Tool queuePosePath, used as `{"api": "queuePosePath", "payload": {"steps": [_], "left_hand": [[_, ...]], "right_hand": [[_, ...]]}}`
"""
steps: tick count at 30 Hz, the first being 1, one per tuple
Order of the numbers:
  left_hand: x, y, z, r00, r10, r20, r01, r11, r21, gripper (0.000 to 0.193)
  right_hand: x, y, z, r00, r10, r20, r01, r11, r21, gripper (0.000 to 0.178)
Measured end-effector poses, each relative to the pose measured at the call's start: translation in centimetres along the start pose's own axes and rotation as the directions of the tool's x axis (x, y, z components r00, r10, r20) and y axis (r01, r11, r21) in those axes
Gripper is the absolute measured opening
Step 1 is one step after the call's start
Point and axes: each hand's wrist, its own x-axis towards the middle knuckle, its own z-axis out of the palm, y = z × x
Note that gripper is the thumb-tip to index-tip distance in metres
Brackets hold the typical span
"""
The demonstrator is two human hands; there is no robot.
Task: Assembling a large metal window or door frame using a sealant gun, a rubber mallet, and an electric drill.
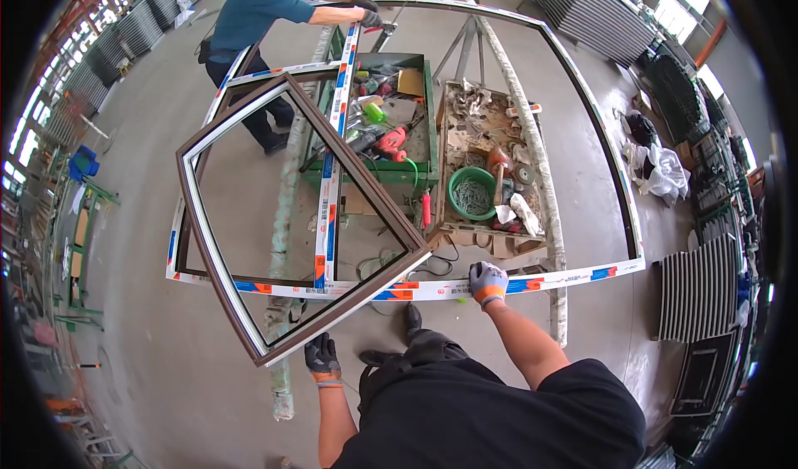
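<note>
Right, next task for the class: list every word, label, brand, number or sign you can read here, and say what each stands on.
Large frame: repeated print and logos on its white, blue and orange film; wording deliberately not quoted, and much is too small to read.
Right hand: dark marking on the gloved back, too blurred to read.
Smaller brown frame: no readable print.

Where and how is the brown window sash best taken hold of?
Probably by the overhanging left part of its near rail, from the person's side, using the left hand: this slim, straight bar juts past the film-wrapped frame toward the person, and that gloved hand is close beside it.
</note>
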Motion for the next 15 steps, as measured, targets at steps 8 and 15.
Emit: {"api": "queuePosePath", "payload": {"steps": [8,15], "left_hand": [[0.6,0.5,0.1,1.0,0.004,0.007,-0.004,0.999,-0.052,0.048],[0.1,0.8,-0.4,1.0,-0.001,-0.008,0.0,0.999,-0.053,0.045]], "right_hand": [[0.4,0.3,0.8,0.999,-0.039,-0.021,0.039,0.999,-0.014,0.029],[0.2,0.3,1.0,0.998,-0.03,-0.047,0.029,0.999,-0.021,0.029]]}}
